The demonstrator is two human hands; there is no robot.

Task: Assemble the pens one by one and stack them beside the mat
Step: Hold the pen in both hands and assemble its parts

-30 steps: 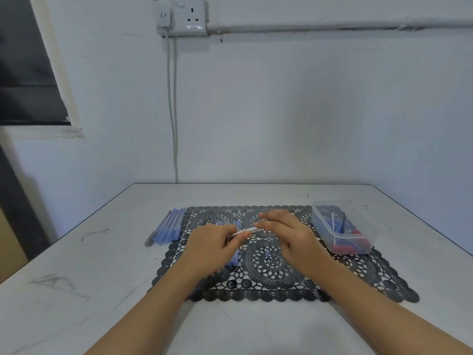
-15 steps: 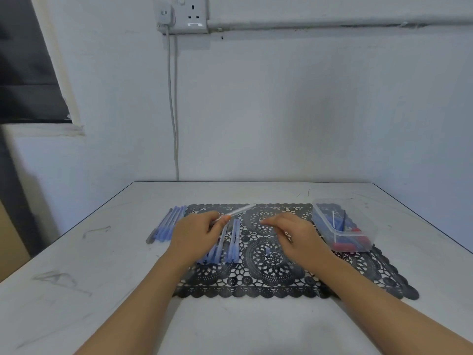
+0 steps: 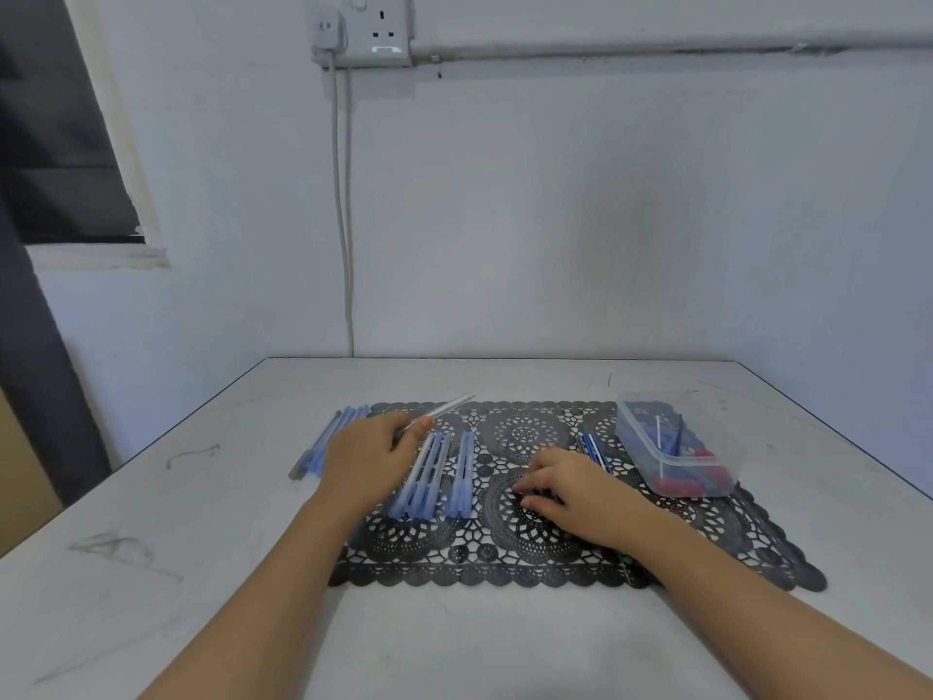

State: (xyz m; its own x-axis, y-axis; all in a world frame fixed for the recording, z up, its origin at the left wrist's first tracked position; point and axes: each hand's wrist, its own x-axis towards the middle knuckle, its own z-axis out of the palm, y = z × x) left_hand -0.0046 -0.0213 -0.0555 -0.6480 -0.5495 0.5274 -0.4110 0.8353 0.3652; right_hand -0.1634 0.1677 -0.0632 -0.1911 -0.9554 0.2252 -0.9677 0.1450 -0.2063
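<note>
A black lace mat [image 3: 707,522] lies on the white table. My left hand [image 3: 366,459] holds a clear pen [image 3: 444,409] that points up and to the right, over the mat's far left corner. Left of the mat lies a row of several blue pens [image 3: 328,439]. Several pale blue barrels [image 3: 426,474] lie on the mat beside my left hand. My right hand [image 3: 575,490] rests low on the mat's middle with fingers curled down at small dark parts; whether it grips one is hidden. A few thin refills [image 3: 593,449] lie just beyond it.
A clear plastic box [image 3: 727,447] with blue and red small parts stands on the mat's right end. The wall rises behind the table, with a socket [image 3: 373,30] and a cable hanging down. The table edge runs diagonally at the left.
My hands have come apart. The left one carried the pen away to the left, toward the row beside the mat. The right one dropped onto the mat's middle.
</note>
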